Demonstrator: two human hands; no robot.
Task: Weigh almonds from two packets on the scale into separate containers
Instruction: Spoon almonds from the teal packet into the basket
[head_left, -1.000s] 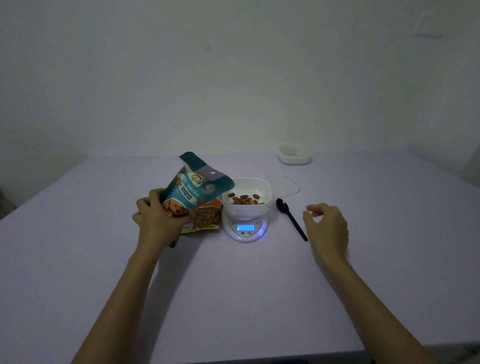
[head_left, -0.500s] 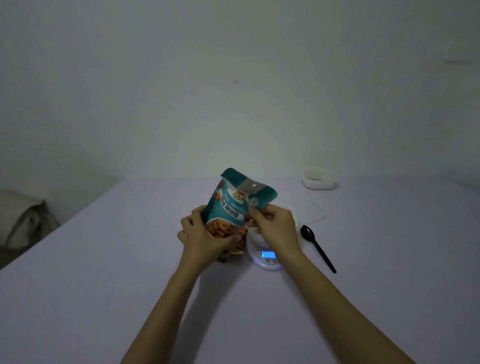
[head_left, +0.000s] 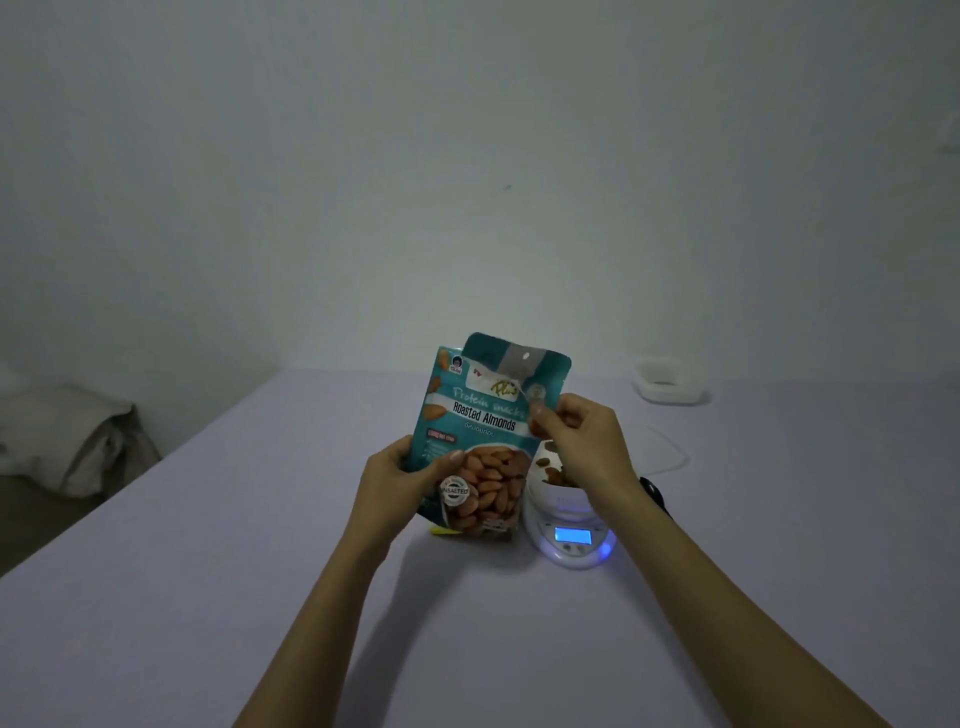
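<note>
Lilac cloth-like surface covers the wide table (head_left: 208, 597), which carries everything; off its left edge lies a heap of crumpled white fabric (head_left: 78, 447)

Held upright over the middle of the table, just left of the scale, is the tall teal foil almond packet (head_left: 483, 415). It reads "Protein snacks" and "Roasted Almonds" across a white band, with a round "UNSALTED" badge and a picture of almonds below. The smaller print cannot be read. The left hand (head_left: 400, 478) grips its lower left side with the thumb across the front. The right hand (head_left: 582, 441) pinches its right edge below the top seal

A round white digital scale (head_left: 571, 540) sits beside the packet with a lit blue display whose digits cannot be read. On it stands a white plastic basket-like container (head_left: 553, 492) with brown almonds (head_left: 550, 470) inside, partly hidden by the right wrist. A clear flat lid (head_left: 660, 452) lies behind the scale. Well beyond it near the far edge sits a small white rectangular container (head_left: 670, 382); its contents cannot be told. A black plastic spoon (head_left: 652, 491) shows just right of the wrist. A yellow packet corner (head_left: 440, 530) peeks out under the teal one
</note>
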